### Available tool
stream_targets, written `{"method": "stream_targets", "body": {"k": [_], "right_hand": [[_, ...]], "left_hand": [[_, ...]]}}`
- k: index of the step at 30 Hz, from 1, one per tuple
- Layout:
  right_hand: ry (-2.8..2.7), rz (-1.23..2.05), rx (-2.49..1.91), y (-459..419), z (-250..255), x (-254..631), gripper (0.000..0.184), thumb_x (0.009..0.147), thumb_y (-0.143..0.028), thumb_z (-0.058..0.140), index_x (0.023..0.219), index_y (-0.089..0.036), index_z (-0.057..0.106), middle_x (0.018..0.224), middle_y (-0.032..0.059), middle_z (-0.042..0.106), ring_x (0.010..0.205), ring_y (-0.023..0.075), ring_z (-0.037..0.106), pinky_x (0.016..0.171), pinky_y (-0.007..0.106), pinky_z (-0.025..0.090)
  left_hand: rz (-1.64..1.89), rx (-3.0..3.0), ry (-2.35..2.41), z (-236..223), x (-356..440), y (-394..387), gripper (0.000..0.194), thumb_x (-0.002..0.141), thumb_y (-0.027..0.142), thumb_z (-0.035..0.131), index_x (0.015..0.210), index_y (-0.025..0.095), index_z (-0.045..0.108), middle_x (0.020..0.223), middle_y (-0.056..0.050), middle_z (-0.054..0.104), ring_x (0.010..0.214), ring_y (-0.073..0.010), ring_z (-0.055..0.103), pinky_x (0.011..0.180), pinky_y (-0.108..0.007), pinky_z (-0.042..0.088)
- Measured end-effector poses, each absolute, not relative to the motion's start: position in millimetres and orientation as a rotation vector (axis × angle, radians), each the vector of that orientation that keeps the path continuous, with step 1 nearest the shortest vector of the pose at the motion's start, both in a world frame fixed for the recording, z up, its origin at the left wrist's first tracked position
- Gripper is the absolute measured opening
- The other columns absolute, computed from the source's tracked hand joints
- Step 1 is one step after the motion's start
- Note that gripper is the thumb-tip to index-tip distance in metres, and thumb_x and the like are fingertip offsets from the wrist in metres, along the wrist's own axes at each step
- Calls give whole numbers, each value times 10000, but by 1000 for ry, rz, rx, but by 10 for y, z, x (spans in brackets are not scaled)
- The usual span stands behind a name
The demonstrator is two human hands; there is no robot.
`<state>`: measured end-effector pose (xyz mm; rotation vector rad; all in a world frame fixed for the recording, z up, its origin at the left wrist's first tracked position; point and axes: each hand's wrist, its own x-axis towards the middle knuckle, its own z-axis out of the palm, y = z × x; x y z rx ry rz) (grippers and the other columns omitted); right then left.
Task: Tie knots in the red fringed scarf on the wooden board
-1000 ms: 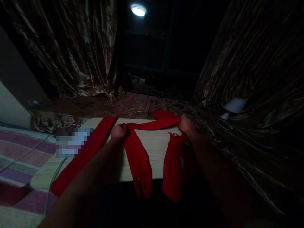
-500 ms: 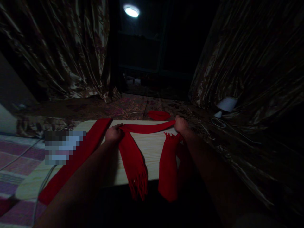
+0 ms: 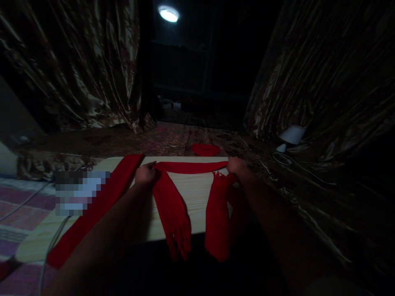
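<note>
A red fringed scarf stretches between my two hands over a pale wooden board. My left hand is closed around it near the board's far left, and one fringed end hangs down from there past the near edge. At the other side, my right hand grips the scarf, with fringe and a folded length drooping below it. A second red strip of cloth lies slantwise across the left of the board, beside my left forearm.
Beyond the board's far edge lies a red cloth piece on patterned fabric. A small white lamp with its cord stands at the right. A cable crosses the board's left end. Dark curtains hang behind.
Both hands keep their hold, and the stretched part of the scarf looks slightly straighter. The whole view has shifted a little.
</note>
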<state>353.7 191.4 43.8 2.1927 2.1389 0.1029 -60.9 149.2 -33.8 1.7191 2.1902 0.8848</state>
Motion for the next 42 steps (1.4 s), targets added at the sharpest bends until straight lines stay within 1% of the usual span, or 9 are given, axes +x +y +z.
{"method": "stream_targets", "body": {"k": [5,9,12,16,21,27,32,38,42], "right_hand": [[2089,197,2442,1914,648,3457,362,924,-287,501,1126,-101,735,1126,237,711,1049,292,694,875,326,513],[2280,343,2463,1830,873,3105,341,931,-322,502,1130,-160,727,1116,188,722,1072,264,676,917,311,489],[2461,364,2396,1728,1003,2742,298,921,-314,519,1088,-186,730,1079,160,731,1037,254,677,915,310,479],[2672,338,2296,1601,1073,2352,248,874,-277,562,1038,-201,732,1005,129,741,962,245,679,857,305,480],[2974,42,2186,1522,1022,2216,178,828,-201,576,918,-207,730,905,59,744,827,189,658,752,251,453],[3297,-350,1902,1571,848,2284,107,814,-176,595,840,-178,698,870,8,721,811,139,618,739,208,435],[3163,-704,1749,1594,684,2403,223,752,-197,709,971,-157,688,881,-11,708,767,124,617,696,197,441],[2906,-699,1722,1588,611,2708,192,788,-221,706,973,-170,720,772,-33,697,641,100,581,570,176,384],[2739,-812,1783,1660,644,2973,177,770,-217,729,930,-141,726,784,-11,714,638,110,592,554,181,400]], "left_hand": [[926,1626,2147,-263,-527,1466,502,880,327,520,1348,191,640,1283,-128,675,1147,-291,651,994,-367,499],[1161,1964,2085,-44,-144,1446,508,858,373,578,1326,188,647,1390,-119,585,1301,-290,524,1119,-366,389],[1303,2164,1837,237,298,1412,565,864,465,594,1348,174,614,1317,-115,615,1255,-269,546,1096,-342,407],[1281,2304,1649,583,753,1355,714,817,492,664,1442,187,504,1296,-114,618,1161,-251,601,1003,-317,465],[1133,2363,1760,726,843,1331,674,837,355,618,1466,171,458,1274,-139,644,1088,-280,643,943,-360,489],[1116,2349,1766,700,718,1379,444,790,194,556,1219,197,674,1172,-91,712,1077,-244,652,953,-304,471],[1204,2141,1786,722,595,1436,328,799,195,478,983,166,748,955,-82,755,909,-219,686,860,-269,485],[1394,1738,1910,643,277,1536,361,799,223,448,987,147,746,970,-68,757,910,-207,678,837,-250,486],[1449,1493,2043,518,-10,1633,395,809,248,428,1013,141,748,910,-72,753,900,-225,683,788,-268,510]]}}
